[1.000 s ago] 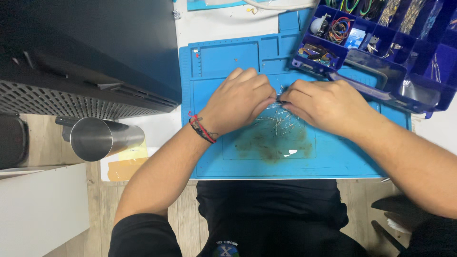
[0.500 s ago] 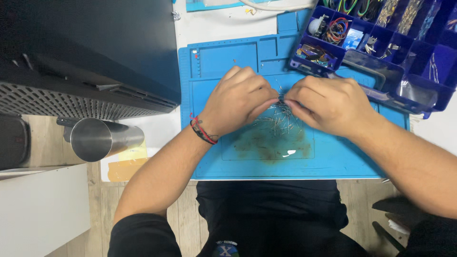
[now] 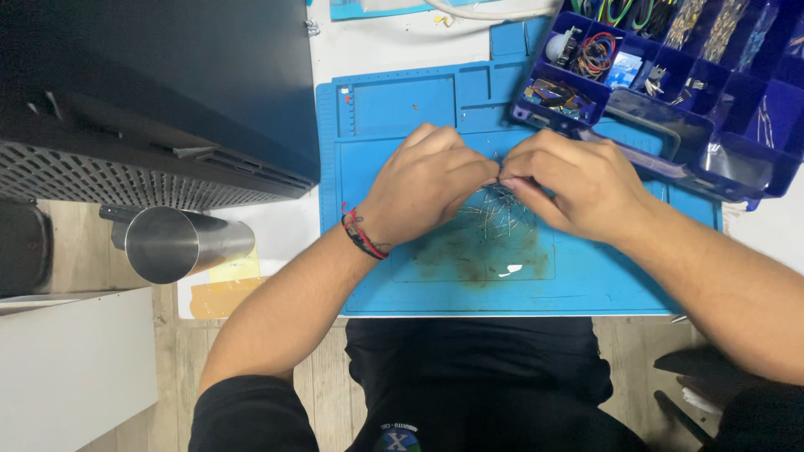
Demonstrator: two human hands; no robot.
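At the centre of the blue work mat (image 3: 419,289), which lies on the white table (image 3: 377,42), the left hand (image 3: 423,188) and the right hand (image 3: 574,180) meet fingertip to fingertip. Both hands are closed in a pinch above a loose pile of thin metal pins (image 3: 494,218); what the fingertips grip is too small to make out, though it lies at the upper edge of the pile. The pins are scattered over the mat's middle panel, just above a brownish stain (image 3: 469,255). A red and black wristband (image 3: 360,233) circles the left wrist. To the upper right, a blue compartment box (image 3: 670,125) overlaps the mat's corner; its cells hold coloured wire coils (image 3: 596,52) and other small parts. To the left, a dark perforated case (image 3: 151,109) covers the table edge, and a steel cup (image 3: 176,243) lies on its side below it, beside a yellow note (image 3: 239,268).
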